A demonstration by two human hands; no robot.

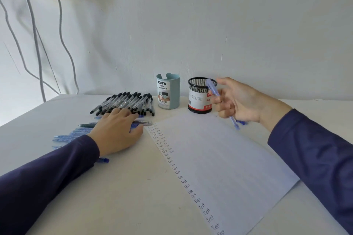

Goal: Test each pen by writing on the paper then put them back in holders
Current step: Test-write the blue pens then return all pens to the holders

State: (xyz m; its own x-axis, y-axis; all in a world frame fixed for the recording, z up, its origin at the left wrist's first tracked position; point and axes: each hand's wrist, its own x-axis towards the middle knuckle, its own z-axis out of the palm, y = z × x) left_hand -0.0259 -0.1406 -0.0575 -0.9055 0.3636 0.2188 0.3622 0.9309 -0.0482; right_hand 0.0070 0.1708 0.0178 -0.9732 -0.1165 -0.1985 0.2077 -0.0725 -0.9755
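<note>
One sheet of paper (225, 162) lies on the white tabletop (124, 196), and its near corner is cut off at the bottom edge. The word "Test" runs down the left side of the paper in one long row, with a second short row beside it at the far end. The far words are too small to read well.

One blue pen (104, 160) peeks out from under the left sleeve; most of it is hidden. The left hand (118, 129) lies flat with its fingers straight, resting on a row of blue pens (70, 136) on the tabletop. The hand and sleeve hide parts of them, so I cannot count them. One dark green pen (87, 125) lies in that row.

The right hand (240, 101) is up over the far edge of the paper. It grips one light blue pen (214, 90), blurry, with its top end near the black holder. A bit of another blue thing (242, 122) shows behind the wrist, hard to make out.

Farther back is a pile of black pens (126, 103), too many to count. Two holders stand by the wall: one pale green cup (168, 93) and one black mesh cup (199, 97). Cords (61, 44) hang on the wall at the left.
</note>
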